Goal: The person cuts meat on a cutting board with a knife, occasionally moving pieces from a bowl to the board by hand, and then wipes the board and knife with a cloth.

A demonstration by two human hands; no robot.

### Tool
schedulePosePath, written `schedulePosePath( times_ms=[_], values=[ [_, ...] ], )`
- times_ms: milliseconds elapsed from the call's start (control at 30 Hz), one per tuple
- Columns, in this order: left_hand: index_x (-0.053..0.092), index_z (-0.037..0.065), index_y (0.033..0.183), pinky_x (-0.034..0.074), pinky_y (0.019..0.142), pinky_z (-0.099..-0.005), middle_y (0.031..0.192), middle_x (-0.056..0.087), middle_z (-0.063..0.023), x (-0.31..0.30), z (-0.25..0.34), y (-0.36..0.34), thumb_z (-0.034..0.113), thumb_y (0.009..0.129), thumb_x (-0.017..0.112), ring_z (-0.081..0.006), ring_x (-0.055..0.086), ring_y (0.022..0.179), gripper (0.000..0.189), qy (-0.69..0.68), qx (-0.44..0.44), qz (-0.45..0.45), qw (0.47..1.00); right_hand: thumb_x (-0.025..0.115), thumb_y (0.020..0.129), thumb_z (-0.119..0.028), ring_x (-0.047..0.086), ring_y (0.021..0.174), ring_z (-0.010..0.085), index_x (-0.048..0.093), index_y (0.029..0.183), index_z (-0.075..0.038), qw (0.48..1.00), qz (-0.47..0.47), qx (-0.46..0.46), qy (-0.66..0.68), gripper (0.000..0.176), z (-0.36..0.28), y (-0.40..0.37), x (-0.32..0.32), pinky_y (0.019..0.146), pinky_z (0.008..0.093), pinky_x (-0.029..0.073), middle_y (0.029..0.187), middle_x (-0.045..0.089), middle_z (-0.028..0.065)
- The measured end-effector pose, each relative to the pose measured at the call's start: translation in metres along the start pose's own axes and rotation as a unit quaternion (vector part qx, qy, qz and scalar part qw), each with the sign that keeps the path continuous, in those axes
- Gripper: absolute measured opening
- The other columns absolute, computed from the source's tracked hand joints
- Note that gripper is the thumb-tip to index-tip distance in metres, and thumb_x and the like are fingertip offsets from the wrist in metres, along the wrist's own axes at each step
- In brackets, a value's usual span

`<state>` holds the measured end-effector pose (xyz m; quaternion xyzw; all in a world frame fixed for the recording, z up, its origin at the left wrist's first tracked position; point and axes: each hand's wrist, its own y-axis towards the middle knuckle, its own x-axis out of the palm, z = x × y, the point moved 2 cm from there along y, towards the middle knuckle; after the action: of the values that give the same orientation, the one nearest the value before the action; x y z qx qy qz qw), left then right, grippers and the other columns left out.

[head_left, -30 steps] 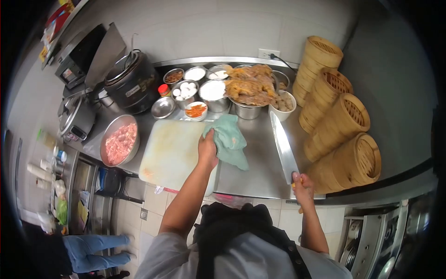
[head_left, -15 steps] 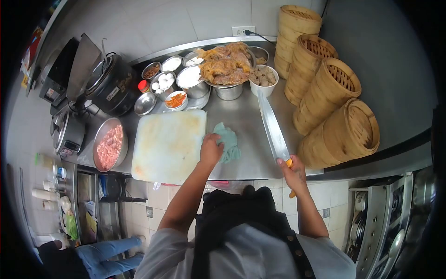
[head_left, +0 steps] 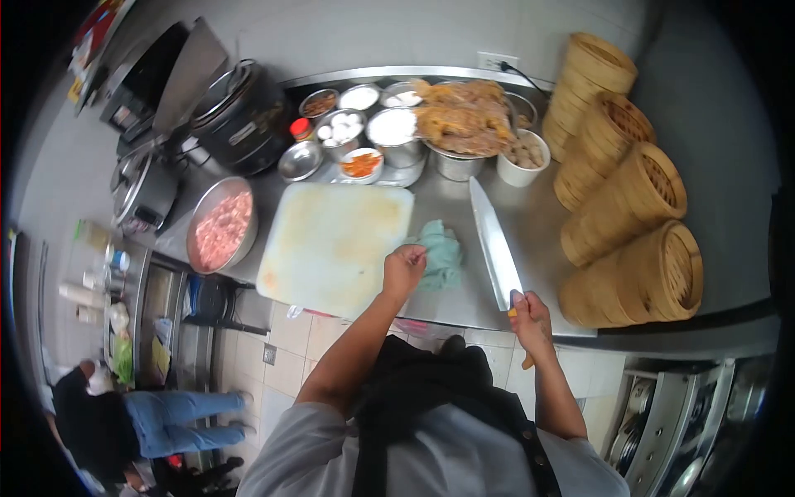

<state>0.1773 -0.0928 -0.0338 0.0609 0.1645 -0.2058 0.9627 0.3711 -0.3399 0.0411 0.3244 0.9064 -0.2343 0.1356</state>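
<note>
My right hand (head_left: 532,320) is wrapped round the yellow handle of a long, broad-bladed knife (head_left: 493,240). The blade points away from me over the steel counter, its tip near the white bowl of brownish balls. My left hand (head_left: 406,270), fingers curled together, is at the right edge of the white cutting board (head_left: 331,240). Beside those fingers lies a crumpled pale green cloth (head_left: 440,255); whether they pinch anything is hidden. The board carries stains and small specks.
Stacked bamboo steamers (head_left: 631,273) line the right side. At the back are a marinated meat pile (head_left: 464,116), a white bowl of balls (head_left: 523,157) and several small bowls. Left of the board sits a bowl of raw meat (head_left: 222,228). Another person (head_left: 157,414) stands lower left.
My left hand has come off the cloth, its fingers now curled. The knife stays in my right hand, its blade turned slightly. The whole view has shifted, moving the counter items rightward.
</note>
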Motion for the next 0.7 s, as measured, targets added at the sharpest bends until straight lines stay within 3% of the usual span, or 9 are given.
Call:
schedulePosePath(
  times_ms=[67, 133, 200, 333, 400, 500, 600, 633, 700],
  values=[
    [0.071, 0.0, 0.102, 0.055, 0.071, -0.0271, 0.088, 0.071, -0.0072, -0.037, 0.016, -0.01, 0.001, 0.089, 0.07, -0.0141, 0.067, 0.078, 0.013, 0.027, 0.129, 0.056, 0.99, 0.056, 0.1, -0.046, 0.058, 0.069, 0.021, 0.059, 0.094, -0.004, 0.999, -0.051, 0.0, -0.004, 0.043, -0.025, -0.001, 0.028, 0.067, 0.0366, 0.046, 0.073, 0.061, 0.0094],
    [0.071, 0.001, 0.101, 0.055, 0.074, -0.0269, 0.091, 0.071, -0.0073, -0.089, 0.012, -0.023, 0.002, 0.091, 0.069, -0.0141, 0.067, 0.081, 0.011, 0.028, 0.152, 0.131, 0.979, 0.053, 0.101, -0.041, 0.063, 0.073, 0.0341, 0.06, 0.091, -0.005, 0.985, -0.076, -0.126, -0.089, 0.038, -0.032, 0.016, 0.07, 0.072, 0.0411, 0.049, 0.077, 0.064, 0.0173],
    [0.071, 0.001, 0.102, 0.055, 0.074, -0.0279, 0.094, 0.071, -0.0078, -0.148, -0.006, -0.036, 0.004, 0.091, 0.07, -0.015, 0.067, 0.082, 0.011, 0.034, 0.126, 0.217, 0.967, 0.052, 0.101, -0.043, 0.065, 0.084, 0.0409, 0.064, 0.095, -0.005, 0.954, -0.085, -0.185, -0.22, 0.04, -0.071, 0.032, 0.109, 0.077, 0.048, 0.05, 0.085, 0.067, 0.0209],
    [0.07, 0.001, 0.101, 0.053, 0.067, -0.0283, 0.092, 0.071, -0.0073, -0.266, -0.069, -0.079, 0.004, 0.091, 0.069, -0.0143, 0.066, 0.083, 0.011, 0.105, 0.058, 0.342, 0.932, 0.053, 0.1, -0.048, 0.066, 0.086, 0.0426, 0.067, 0.099, -0.003, 0.922, 0.01, -0.23, -0.31, 0.047, -0.081, 0.096, 0.164, 0.079, 0.0479, 0.051, 0.089, 0.07, 0.02],
    [0.071, 0.001, 0.101, 0.052, 0.068, -0.0282, 0.093, 0.072, -0.0068, -0.311, -0.085, -0.114, 0.007, 0.092, 0.068, -0.0143, 0.066, 0.082, 0.011, 0.116, -0.008, 0.348, 0.93, 0.05, 0.101, -0.049, 0.066, 0.091, 0.0442, 0.068, 0.104, -0.005, 0.935, -0.016, -0.143, -0.325, 0.048, -0.092, 0.101, 0.172, 0.082, 0.0527, 0.05, 0.091, 0.07, 0.0234],
    [0.07, -0.001, 0.099, 0.052, 0.078, -0.0307, 0.091, 0.071, -0.0086, -0.35, -0.125, -0.159, 0.009, 0.092, 0.068, -0.0169, 0.066, 0.082, 0.013, 0.128, -0.108, 0.373, 0.913, 0.05, 0.1, -0.05, 0.066, 0.092, 0.0445, 0.068, 0.105, -0.005, 0.896, -0.067, -0.187, -0.396, 0.048, -0.089, 0.055, 0.209, 0.082, 0.0527, 0.05, 0.092, 0.07, 0.0235],
    [0.069, 0.001, 0.105, 0.051, 0.08, -0.0344, 0.104, 0.07, -0.011, -0.36, -0.155, -0.167, 0.01, 0.093, 0.066, -0.0227, 0.066, 0.095, 0.016, 0.17, -0.113, 0.36, 0.91, 0.05, 0.1, -0.053, 0.066, 0.091, 0.0439, 0.068, 0.105, -0.005, 0.867, -0.167, -0.186, -0.432, 0.052, -0.098, -0.004, 0.257, 0.081, 0.0524, 0.051, 0.092, 0.07, 0.0235],
    [0.067, 0.001, 0.108, 0.049, 0.09, -0.0377, 0.11, 0.068, -0.0134, -0.361, -0.156, -0.163, 0.008, 0.092, 0.066, -0.0273, 0.063, 0.105, 0.018, 0.166, -0.086, 0.362, 0.913, 0.05, 0.1, -0.053, 0.066, 0.091, 0.0439, 0.068, 0.105, -0.005, 0.863, -0.174, -0.192, -0.434, 0.052, -0.095, -0.002, 0.267, 0.081, 0.0524, 0.051, 0.092, 0.07, 0.0235],
    [0.065, 0.0, 0.114, 0.044, 0.101, -0.0418, 0.119, 0.064, -0.0181, -0.362, -0.152, -0.151, 0.006, 0.09, 0.065, -0.0335, 0.058, 0.115, 0.024, 0.179, -0.018, 0.37, 0.911, 0.05, 0.099, -0.056, 0.066, 0.091, 0.0441, 0.067, 0.104, -0.003, 0.907, -0.053, -0.199, -0.368, 0.056, -0.085, 0.014, 0.269, 0.081, 0.0516, 0.051, 0.091, 0.07, 0.0245]
  ],
)
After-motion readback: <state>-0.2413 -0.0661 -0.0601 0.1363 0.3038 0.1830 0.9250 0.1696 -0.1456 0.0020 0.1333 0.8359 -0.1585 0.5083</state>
